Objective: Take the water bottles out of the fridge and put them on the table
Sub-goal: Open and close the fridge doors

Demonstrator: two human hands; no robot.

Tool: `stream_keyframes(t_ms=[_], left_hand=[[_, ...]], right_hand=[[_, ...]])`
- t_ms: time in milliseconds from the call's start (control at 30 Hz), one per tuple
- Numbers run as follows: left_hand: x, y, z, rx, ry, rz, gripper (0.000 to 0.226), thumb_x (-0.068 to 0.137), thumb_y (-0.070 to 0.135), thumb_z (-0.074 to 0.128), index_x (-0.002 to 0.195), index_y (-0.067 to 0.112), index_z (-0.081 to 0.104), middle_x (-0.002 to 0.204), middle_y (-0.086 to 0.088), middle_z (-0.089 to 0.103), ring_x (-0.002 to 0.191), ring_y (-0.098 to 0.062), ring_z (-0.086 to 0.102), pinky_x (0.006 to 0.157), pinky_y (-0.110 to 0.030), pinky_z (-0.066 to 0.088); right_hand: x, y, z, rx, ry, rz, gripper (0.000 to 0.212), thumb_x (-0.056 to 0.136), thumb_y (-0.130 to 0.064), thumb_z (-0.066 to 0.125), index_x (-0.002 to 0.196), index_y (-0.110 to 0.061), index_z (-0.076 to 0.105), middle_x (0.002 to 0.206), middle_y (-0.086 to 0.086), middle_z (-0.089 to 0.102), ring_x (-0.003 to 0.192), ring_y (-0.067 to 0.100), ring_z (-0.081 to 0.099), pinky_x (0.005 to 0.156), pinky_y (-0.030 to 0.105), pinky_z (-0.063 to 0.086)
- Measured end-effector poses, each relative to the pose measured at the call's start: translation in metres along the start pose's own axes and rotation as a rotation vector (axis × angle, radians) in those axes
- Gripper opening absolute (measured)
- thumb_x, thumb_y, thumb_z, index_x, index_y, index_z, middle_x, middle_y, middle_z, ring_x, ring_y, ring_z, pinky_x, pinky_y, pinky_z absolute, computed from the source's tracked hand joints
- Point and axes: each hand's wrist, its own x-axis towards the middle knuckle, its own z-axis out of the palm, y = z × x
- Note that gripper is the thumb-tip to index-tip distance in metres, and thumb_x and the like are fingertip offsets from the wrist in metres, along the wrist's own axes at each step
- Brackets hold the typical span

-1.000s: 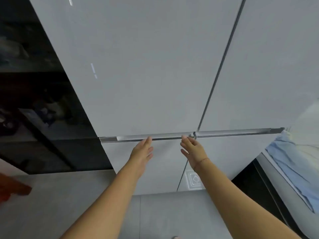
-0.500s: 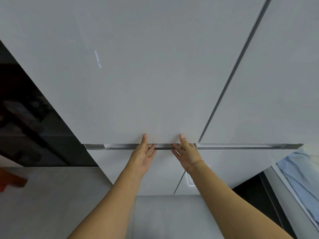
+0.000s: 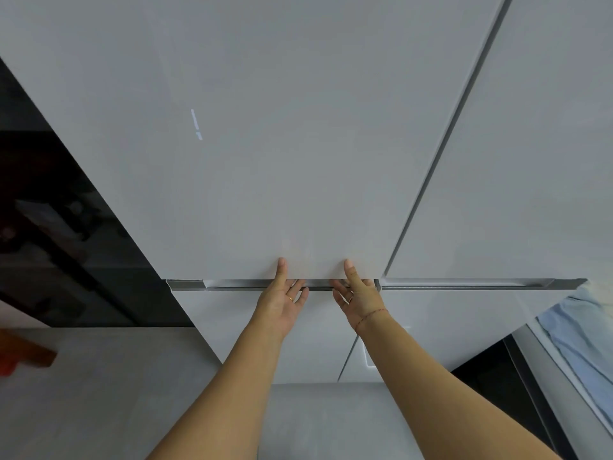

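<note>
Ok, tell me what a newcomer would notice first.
The left hand and right hand, side by side at centre, thumbs on the big grey fridge door, fingers tucked into the handle groove under it. The door looks shut, no bottles visible. A blue cloth sits far right.

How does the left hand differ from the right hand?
The right hand wears a red string at the wrist; the left hand has none. The right hand sits by the gap between the doors; the left hand is farther from it. Both grip the same handle, thumbs on the door.
</note>
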Motion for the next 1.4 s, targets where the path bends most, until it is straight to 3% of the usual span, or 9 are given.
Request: stream_keyframes(t_ms=[367, 533, 667, 867, 1000, 1067, 1200, 1300, 1400], left_hand=[[-0.005, 0.001, -0.002, 0.007, -0.009, -0.01, 0.044, 0.084, 0.047, 0.061, 0.117, 0.018, 0.056, 0.126, -0.008, 0.058, 0.122, -0.021, 0.05, 0.099, -0.035, 0.043], [-0.014, 0.0, -0.007, 0.036, -0.023, -0.019, 0.052, 0.084, 0.047, 0.059, 0.125, 0.015, 0.055, 0.129, -0.008, 0.06, 0.124, -0.021, 0.052, 0.105, -0.037, 0.04], [-0.029, 0.0, -0.014, 0.093, -0.064, -0.037, 0.055, 0.086, 0.05, 0.055, 0.131, 0.018, 0.052, 0.131, -0.005, 0.059, 0.123, -0.02, 0.053, 0.107, -0.037, 0.036], [-0.066, -0.003, -0.03, 0.167, -0.124, -0.086, 0.058, 0.089, 0.054, 0.049, 0.137, 0.02, 0.047, 0.14, -0.004, 0.053, 0.131, -0.018, 0.046, 0.104, -0.035, 0.033], [-0.099, -0.012, -0.043, 0.214, -0.132, -0.145, 0.071, 0.09, 0.052, 0.048, 0.146, 0.012, 0.03, 0.145, -0.012, 0.044, 0.132, -0.023, 0.045, 0.103, -0.037, 0.036], [-0.116, -0.02, -0.048, 0.246, -0.147, -0.161, 0.071, 0.091, 0.05, 0.049, 0.147, 0.013, 0.027, 0.146, -0.013, 0.044, 0.13, -0.024, 0.047, 0.103, -0.038, 0.037], [-0.149, -0.038, -0.048, 0.537, -0.053, -0.044, 0.074, 0.089, 0.048, 0.056, 0.147, 0.015, 0.026, 0.149, -0.009, 0.039, 0.125, -0.021, 0.048, 0.106, -0.036, 0.037], [-0.174, -0.047, -0.046, 0.758, 0.034, 0.133, 0.094, 0.081, 0.052, 0.065, 0.151, 0.025, 0.008, 0.158, 0.0, 0.02, 0.141, -0.018, 0.029, 0.11, -0.035, 0.028], [-0.193, -0.045, -0.042, 0.85, 0.026, 0.324, 0.105, 0.076, 0.052, 0.071, 0.152, 0.029, 0.003, 0.16, 0.002, 0.012, 0.145, -0.014, 0.018, 0.116, -0.04, 0.024]], right_hand=[[-0.007, 0.005, 0.001, 0.003, 0.024, -0.033, 0.032, 0.08, -0.033, 0.07, 0.091, -0.015, 0.046, 0.103, 0.006, 0.057, 0.094, 0.019, 0.065, 0.088, 0.031, 0.047], [-0.018, 0.013, -0.003, 0.013, 0.034, -0.051, 0.037, 0.081, -0.033, 0.07, 0.105, -0.016, 0.049, 0.12, 0.007, 0.057, 0.094, 0.019, 0.065, 0.084, 0.029, 0.049], [-0.038, 0.025, -0.008, 0.016, 0.051, -0.065, 0.035, 0.079, -0.035, 0.071, 0.098, -0.018, 0.047, 0.119, 0.004, 0.057, 0.095, 0.018, 0.066, 0.084, 0.031, 0.048], [-0.081, 0.048, -0.023, 0.003, 0.012, -0.054, 0.048, 0.077, -0.039, 0.071, 0.114, -0.015, 0.054, 0.121, 0.007, 0.063, 0.102, 0.015, 0.065, 0.077, 0.027, 0.05], [-0.115, 0.057, -0.042, 0.069, -0.016, -0.033, 0.057, 0.066, -0.047, 0.07, 0.112, -0.016, 0.058, 0.116, 0.007, 0.063, 0.113, 0.016, 0.057, 0.088, 0.032, 0.045], [-0.131, 0.057, -0.054, 0.114, -0.034, -0.043, 0.052, 0.072, -0.053, 0.064, 0.113, -0.02, 0.06, 0.117, 0.004, 0.064, 0.115, 0.015, 0.056, 0.094, 0.033, 0.042], [-0.161, 0.061, -0.07, 0.114, -0.05, 0.002, 0.053, 0.09, -0.055, 0.047, 0.131, -0.021, 0.054, 0.122, -0.002, 0.062, 0.115, 0.013, 0.056, 0.1, 0.033, 0.039], [-0.18, 0.071, -0.071, 0.108, -0.04, 0.047, 0.053, 0.092, -0.053, 0.042, 0.131, -0.02, 0.054, 0.118, -0.004, 0.064, 0.112, 0.014, 0.057, 0.1, 0.033, 0.039], [-0.191, 0.081, -0.073, 0.109, -0.013, 0.092, 0.055, 0.089, -0.056, 0.047, 0.126, -0.018, 0.058, 0.117, -0.005, 0.066, 0.106, 0.011, 0.059, 0.095, 0.03, 0.04]])
